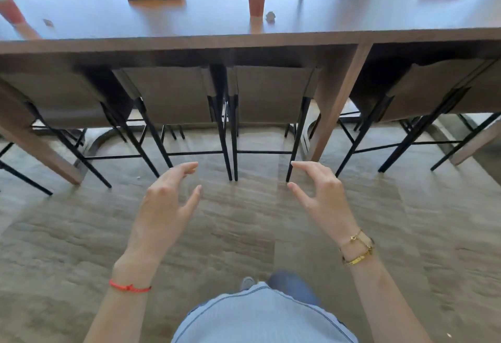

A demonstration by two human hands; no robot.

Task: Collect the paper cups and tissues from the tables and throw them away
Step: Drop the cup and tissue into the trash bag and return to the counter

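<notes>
Two cups [256, 3] [10, 10], two tissues [270, 16] [48, 22], four chairs [173, 93].

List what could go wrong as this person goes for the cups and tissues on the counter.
1. The stools tucked under the counter force a lean across; a sleeve or arm might tip the middle cup.
2. The crumpled tissue beside that cup is small and easily missed, as is the scrap near the left cup.
3. Both hands, left and right, are empty with no bag visible, so carrying everything could mean drops.

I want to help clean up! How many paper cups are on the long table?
2. One paper cup stands near the middle of the table, beside a crumpled tissue. Another cup is at the far left edge, blurred. More may lie outside the view.
</notes>
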